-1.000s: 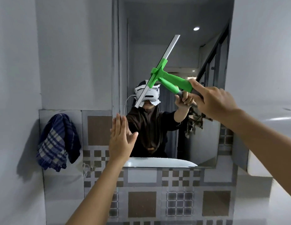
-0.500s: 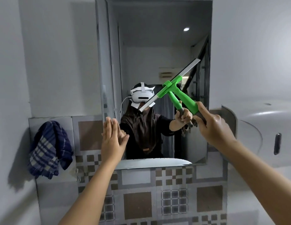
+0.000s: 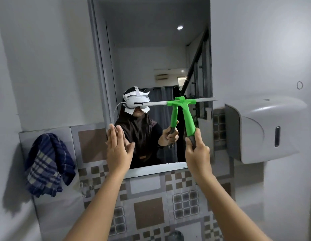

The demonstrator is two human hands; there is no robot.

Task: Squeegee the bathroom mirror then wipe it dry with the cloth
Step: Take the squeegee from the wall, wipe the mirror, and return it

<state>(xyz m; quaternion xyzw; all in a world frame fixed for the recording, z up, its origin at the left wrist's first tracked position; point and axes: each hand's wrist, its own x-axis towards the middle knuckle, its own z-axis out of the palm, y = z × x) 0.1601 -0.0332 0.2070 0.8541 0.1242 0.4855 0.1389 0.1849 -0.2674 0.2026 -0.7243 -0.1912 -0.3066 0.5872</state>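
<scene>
The bathroom mirror [image 3: 151, 54] hangs on the wall straight ahead, tall and narrow. My right hand [image 3: 197, 153] grips the dark end of a green squeegee [image 3: 188, 117], whose blade lies level across the mirror's right half at about mid height. My left hand [image 3: 118, 148] is flat, fingers together and pointing up, at the mirror's lower left edge; whether it touches the glass I cannot tell. A blue checked cloth [image 3: 47, 166] hangs on the wall to the left of the mirror, away from both hands.
A white wall dispenser [image 3: 262, 129] juts out right of the mirror, close to the blade's right tip. Patterned brown and grey tiles [image 3: 147, 209] cover the wall below. A person with a headset is reflected in the glass.
The squeegee blade swung from a steep diagonal to level and came down the mirror with my right hand. My left hand stayed at the lower left edge.
</scene>
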